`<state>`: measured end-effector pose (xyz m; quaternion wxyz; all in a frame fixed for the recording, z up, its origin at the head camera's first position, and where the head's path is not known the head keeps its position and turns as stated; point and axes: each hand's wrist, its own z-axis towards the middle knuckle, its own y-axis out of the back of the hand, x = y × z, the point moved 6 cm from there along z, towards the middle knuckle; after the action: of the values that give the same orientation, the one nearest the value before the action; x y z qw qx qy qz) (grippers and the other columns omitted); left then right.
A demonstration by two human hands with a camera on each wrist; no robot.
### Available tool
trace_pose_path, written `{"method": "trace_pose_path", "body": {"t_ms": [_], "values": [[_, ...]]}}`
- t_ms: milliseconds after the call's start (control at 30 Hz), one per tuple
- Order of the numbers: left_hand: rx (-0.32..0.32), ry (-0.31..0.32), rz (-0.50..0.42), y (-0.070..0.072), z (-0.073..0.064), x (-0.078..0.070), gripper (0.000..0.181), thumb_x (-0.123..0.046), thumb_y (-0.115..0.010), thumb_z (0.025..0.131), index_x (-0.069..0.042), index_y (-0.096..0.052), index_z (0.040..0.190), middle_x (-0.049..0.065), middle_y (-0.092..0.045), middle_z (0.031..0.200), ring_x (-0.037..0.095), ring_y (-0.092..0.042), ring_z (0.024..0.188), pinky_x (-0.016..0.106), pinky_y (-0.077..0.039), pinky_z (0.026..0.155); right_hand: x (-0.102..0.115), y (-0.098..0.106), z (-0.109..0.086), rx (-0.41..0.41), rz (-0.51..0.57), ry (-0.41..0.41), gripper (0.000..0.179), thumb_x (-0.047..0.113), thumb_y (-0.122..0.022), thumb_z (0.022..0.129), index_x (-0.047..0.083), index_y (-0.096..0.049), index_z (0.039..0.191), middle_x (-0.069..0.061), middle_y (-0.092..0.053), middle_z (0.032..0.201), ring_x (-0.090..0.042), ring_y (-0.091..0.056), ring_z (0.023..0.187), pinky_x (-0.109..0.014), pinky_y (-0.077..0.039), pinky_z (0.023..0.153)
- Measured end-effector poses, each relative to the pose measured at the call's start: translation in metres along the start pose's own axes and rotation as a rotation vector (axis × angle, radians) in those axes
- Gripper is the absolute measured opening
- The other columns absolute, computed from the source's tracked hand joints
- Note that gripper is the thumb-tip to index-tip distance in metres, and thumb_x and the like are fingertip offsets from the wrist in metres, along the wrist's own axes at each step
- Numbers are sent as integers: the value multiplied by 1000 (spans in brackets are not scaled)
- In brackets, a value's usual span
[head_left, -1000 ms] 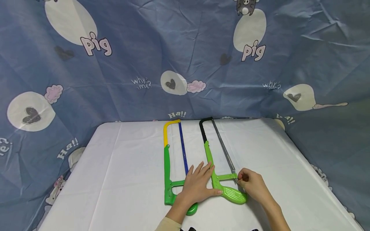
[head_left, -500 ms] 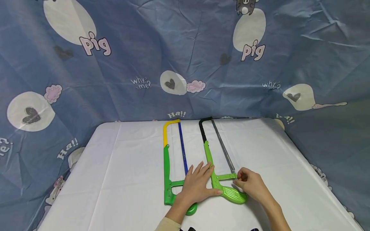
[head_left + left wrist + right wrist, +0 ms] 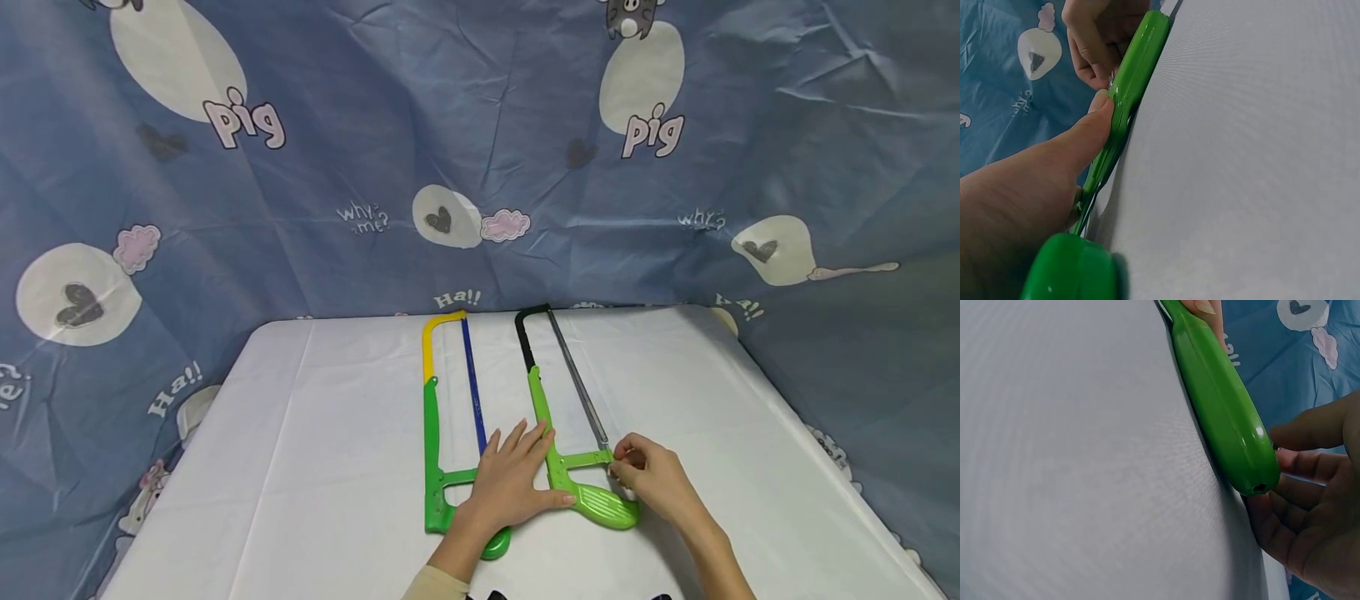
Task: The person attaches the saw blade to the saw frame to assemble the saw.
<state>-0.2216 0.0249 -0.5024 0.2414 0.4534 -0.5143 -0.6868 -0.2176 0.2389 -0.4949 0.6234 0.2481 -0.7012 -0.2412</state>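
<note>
Lime-green hacksaw (image 3: 557,468) is laid flat right of lower centre in the head view, long axis slanted from upper centre to lower right. It lies left of the right hand (image 3: 658,482), which is nearer its metal fitting (image 3: 1111,79); that appears pinched by curled thumb and forefinger, forearm angled in from lower right. Saw is touched by left hand (image 3: 510,482), fingers spread. Darker green hacksaw (image 3: 433,450), partly covered, is seen just left on tabletop (image 3: 337,467).

"pig", "why me?", "Ha!!" on backdrop (image 3: 480,142)
</note>
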Motion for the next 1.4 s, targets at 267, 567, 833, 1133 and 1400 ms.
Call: {"method": "trace_pose_path", "body": {"t_ms": [267,567,833,1133,1400], "values": [[-13,-4,-1,-1,1,1,97,-78,-56,81,-21,-33,157,-2,-26,165,30,-22,154,62,-17,121,0,0,1,-5,21,-1,7,6,-60,91,7,-65,95,-4,-71,80,-13,-64,71,-25,-50,62],[-4,1,-3,-1,1,0,98,-78,-56,81,-21,-32,157,-3,-25,166,30,-21,154,61,-16,122,-4,-1,3,-19,22,-18,8,4,-57,92,5,-65,94,-4,-71,79,-13,-65,71,-24,-51,62],[-1,1,-1,-4,2,1,98,-79,-54,81,-22,-31,157,-3,-25,166,29,-20,155,62,-16,122,-6,-1,4,-17,27,-23,9,4,-56,92,5,-65,93,-4,-72,80,-13,-65,71,-24,-51,62],[-2,7,0,-4,2,4,98,-80,-54,81,-22,-31,157,-4,-25,166,29,-20,155,61,-15,122,-5,-1,5,-8,38,-22,7,3,-59,91,5,-66,94,-4,-72,82,-13,-65,72,-24,-51,62],[2,4,-3,-4,2,4,98,-80,-54,81,-22,-31,157,-4,-24,166,29,-20,155,62,-16,122,-6,-1,6,1,41,-37,7,1,-61,90,4,-65,95,-6,-71,85,-13,-65,74,-24,-52,62]]}}
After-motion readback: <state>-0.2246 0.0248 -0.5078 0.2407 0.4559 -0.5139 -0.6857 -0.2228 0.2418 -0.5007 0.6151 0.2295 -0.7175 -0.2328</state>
